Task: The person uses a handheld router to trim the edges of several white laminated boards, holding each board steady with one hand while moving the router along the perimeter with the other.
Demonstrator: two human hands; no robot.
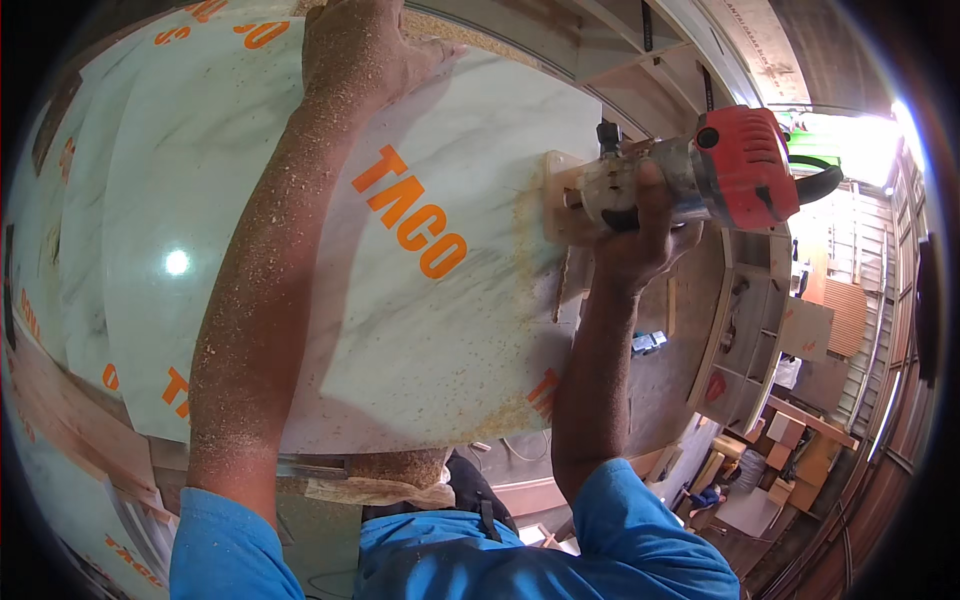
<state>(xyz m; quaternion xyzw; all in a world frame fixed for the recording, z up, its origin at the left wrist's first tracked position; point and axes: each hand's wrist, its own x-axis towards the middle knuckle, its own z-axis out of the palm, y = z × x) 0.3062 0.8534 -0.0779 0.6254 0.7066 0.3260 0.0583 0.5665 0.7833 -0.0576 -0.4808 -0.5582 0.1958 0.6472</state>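
Observation:
My right hand (pixel 645 235) is wrapped round a trim router (pixel 700 175) with a red motor housing and a metal base. It is tilted on its side, its base at the right edge of a white marble-patterned board (pixel 430 340) with orange print. The bit is hidden from view. At the far edge of this board lies my left hand (pixel 355 50), its thumb spread out over the surface. Its other fingers run partly out of the picture. Sawdust coats my left forearm and is scattered over the board, thickest along the edge by the router.
More marble-patterned sheets (pixel 70 230) lie at the left. Open cabinet frames (pixel 640 60) stand at the far side and on the right. A small blue-grey object (pixel 648 343) lies on the floor. Stacked wood pieces (pixel 780 450) and a person (pixel 708 496) are at the lower right.

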